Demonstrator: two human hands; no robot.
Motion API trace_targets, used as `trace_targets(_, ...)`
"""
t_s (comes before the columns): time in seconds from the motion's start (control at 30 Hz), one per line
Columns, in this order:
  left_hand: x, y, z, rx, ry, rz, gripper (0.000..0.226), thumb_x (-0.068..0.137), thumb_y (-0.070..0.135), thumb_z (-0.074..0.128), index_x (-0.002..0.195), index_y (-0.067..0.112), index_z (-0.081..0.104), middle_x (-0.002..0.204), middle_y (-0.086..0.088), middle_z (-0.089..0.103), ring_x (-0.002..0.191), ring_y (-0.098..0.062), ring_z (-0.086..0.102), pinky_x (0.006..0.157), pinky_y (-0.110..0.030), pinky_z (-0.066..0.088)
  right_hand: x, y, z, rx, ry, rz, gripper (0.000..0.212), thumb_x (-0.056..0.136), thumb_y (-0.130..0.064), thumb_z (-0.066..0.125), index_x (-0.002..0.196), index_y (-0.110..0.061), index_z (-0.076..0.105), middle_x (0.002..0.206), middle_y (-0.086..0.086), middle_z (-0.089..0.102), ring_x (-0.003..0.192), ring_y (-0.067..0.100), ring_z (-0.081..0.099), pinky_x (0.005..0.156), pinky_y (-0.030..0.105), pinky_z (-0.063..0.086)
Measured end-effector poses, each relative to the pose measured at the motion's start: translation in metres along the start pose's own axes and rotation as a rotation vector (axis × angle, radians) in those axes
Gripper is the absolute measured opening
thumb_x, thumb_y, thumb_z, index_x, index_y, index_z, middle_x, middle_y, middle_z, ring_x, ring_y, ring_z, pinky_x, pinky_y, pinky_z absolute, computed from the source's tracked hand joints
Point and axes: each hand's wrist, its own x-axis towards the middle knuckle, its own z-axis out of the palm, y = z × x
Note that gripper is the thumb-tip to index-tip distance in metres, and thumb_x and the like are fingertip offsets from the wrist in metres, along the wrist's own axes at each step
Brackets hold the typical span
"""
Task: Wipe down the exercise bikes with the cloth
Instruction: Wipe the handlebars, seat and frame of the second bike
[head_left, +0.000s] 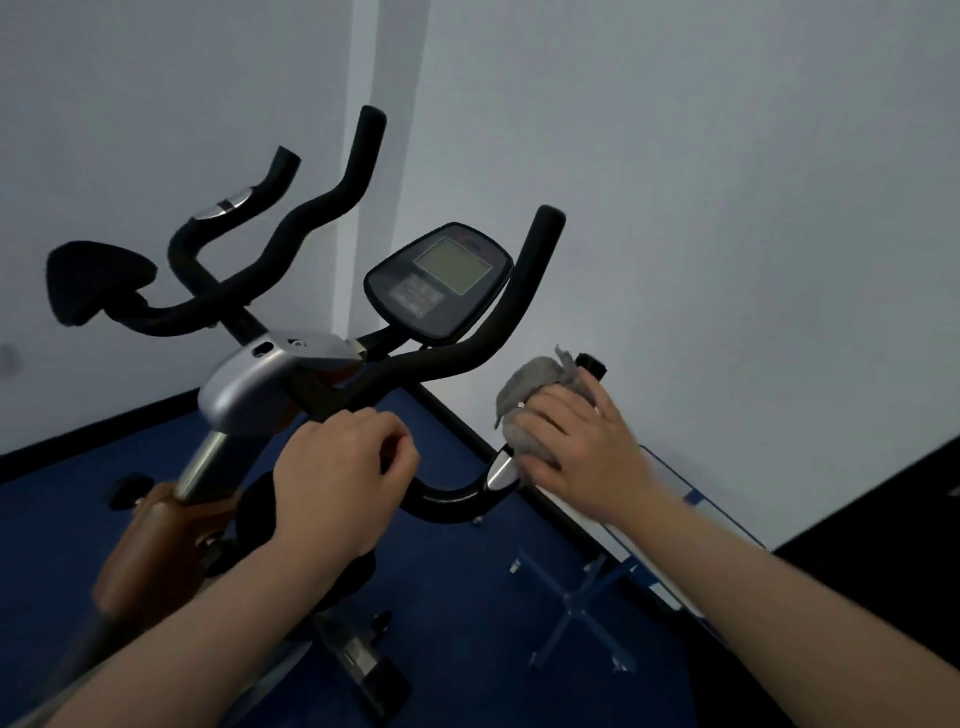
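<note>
The exercise bike (270, 384) fills the left and centre of the frame, its black handlebars (467, 358) spreading around a grey-screened console (439, 283) at mid-frame. At lower centre the left hand (337, 467) curls its fingers around the near handlebar tube, apparently steadying it. Right of centre, the right hand (576, 447) wraps a bunched grey cloth (530, 395) around the right-hand handlebar, just above its silver pulse sensor (501, 470).

My guess is the right bar is being wiped; the next stroke probably calls for sliding the cloth up toward the capped end, or down over the sensor.

The bike's lower frame and pedals are blurred and cut off at the bottom left. The saddle is out of sight. A blue-legged stand (582, 597) at lower right is hard to identify.
</note>
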Motion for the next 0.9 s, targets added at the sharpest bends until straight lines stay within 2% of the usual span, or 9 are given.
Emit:
trace_targets(0.07, 0.000, 0.000, 0.001, 0.010, 0.006, 0.004, 0.013, 0.087, 0.025, 0.062, 0.074, 0.025, 0.066, 0.069, 0.012, 0.060, 0.060, -0.012, 0.052, 0.061, -0.029, 0.033, 0.007, 0.029, -0.009, -0.092, -0.033, -0.137, 0.032, 0.092, -0.039, 0.056, 0.107, -0.015, 0.072, 0.110, 0.001, 0.067, 0.113, 0.021, 0.061, 0.116, 0.046, 0.024)
trace_targets(0.13, 0.001, 0.000, 0.000, 0.017, 0.011, -0.011, 0.012, 0.087, 0.024, 0.062, 0.075, 0.025, 0.067, 0.070, 0.012, 0.061, 0.061, -0.012, 0.053, 0.062, -0.029, 0.032, 0.021, 0.051, -0.015, -0.098, 0.014, -0.108, 0.028, 0.092, -0.035, 0.056, 0.097, -0.012, 0.071, 0.104, 0.003, 0.067, 0.107, 0.025, 0.062, 0.112, 0.047, 0.032)
trace_targets(0.23, -0.001, 0.001, 0.000, 0.005, 0.053, -0.038, 0.011, 0.085, 0.022, 0.065, 0.074, 0.025, 0.068, 0.068, 0.012, 0.061, 0.058, -0.010, 0.051, 0.061, -0.028, 0.031, 0.032, 0.048, -0.012, 0.168, 0.065, 0.228, 0.028, 0.091, -0.037, 0.056, 0.089, -0.012, 0.068, 0.094, 0.002, 0.063, 0.092, 0.023, 0.058, 0.081, 0.039, 0.052)
trace_targets(0.3, -0.001, 0.002, 0.000, 0.010, 0.077, -0.038, 0.011, 0.084, 0.021, 0.067, 0.073, 0.025, 0.068, 0.067, 0.013, 0.062, 0.057, -0.010, 0.052, 0.059, -0.027, 0.033, 0.036, 0.039, -0.008, 0.349, 0.050, 0.502, 0.031, 0.091, -0.043, 0.053, 0.083, -0.015, 0.064, 0.086, -0.003, 0.060, 0.082, 0.017, 0.056, 0.066, 0.037, 0.050)
trace_targets(0.47, 0.001, 0.002, 0.000, 0.031, 0.088, -0.065, 0.014, 0.085, 0.023, 0.066, 0.072, 0.027, 0.066, 0.067, 0.013, 0.060, 0.058, -0.012, 0.053, 0.059, -0.028, 0.036, 0.048, 0.022, -0.004, 0.580, 0.122, 0.909, 0.036, 0.094, -0.045, 0.055, 0.075, -0.014, 0.055, 0.075, 0.002, 0.059, 0.069, 0.017, 0.056, 0.062, 0.035, 0.048)
trace_targets(0.57, -0.001, 0.003, 0.000, 0.028, 0.096, -0.058, 0.013, 0.085, 0.024, 0.066, 0.073, 0.027, 0.066, 0.068, 0.014, 0.060, 0.059, -0.010, 0.052, 0.061, -0.029, 0.037, 0.038, 0.015, -0.005, 0.559, 0.148, 0.908, 0.030, 0.097, -0.044, 0.051, 0.084, -0.017, 0.056, 0.085, 0.000, 0.056, 0.074, 0.010, 0.054, 0.061, 0.023, 0.041)
trace_targets(0.7, 0.000, 0.003, 0.001, 0.049, 0.102, -0.060, 0.012, 0.086, 0.025, 0.065, 0.074, 0.026, 0.067, 0.067, 0.014, 0.058, 0.059, -0.011, 0.052, 0.062, -0.029, 0.035, 0.066, 0.036, -0.012, 0.781, -0.081, 1.101, 0.035, 0.096, -0.043, 0.051, 0.080, -0.014, 0.065, 0.080, 0.002, 0.064, 0.079, 0.019, 0.061, 0.067, 0.031, 0.049)
trace_targets(0.83, -0.001, 0.002, 0.001, 0.043, 0.110, -0.074, 0.012, 0.085, 0.022, 0.067, 0.073, 0.024, 0.067, 0.067, 0.012, 0.060, 0.059, -0.014, 0.055, 0.060, -0.029, 0.037, 0.050, 0.008, -0.007, 0.868, 0.221, 1.191, 0.032, 0.098, -0.046, 0.049, 0.091, -0.017, 0.062, 0.092, 0.002, 0.064, 0.085, 0.013, 0.061, 0.068, 0.024, 0.046)
trace_targets(0.9, -0.002, 0.003, 0.001, 0.042, 0.118, -0.070, 0.013, 0.085, 0.022, 0.067, 0.072, 0.025, 0.066, 0.067, 0.013, 0.060, 0.059, -0.014, 0.055, 0.061, -0.030, 0.038, 0.043, 0.006, -0.009, 0.699, 0.169, 1.066, 0.033, 0.099, -0.046, 0.047, 0.095, -0.016, 0.061, 0.094, 0.003, 0.060, 0.086, 0.017, 0.059, 0.066, 0.023, 0.042)
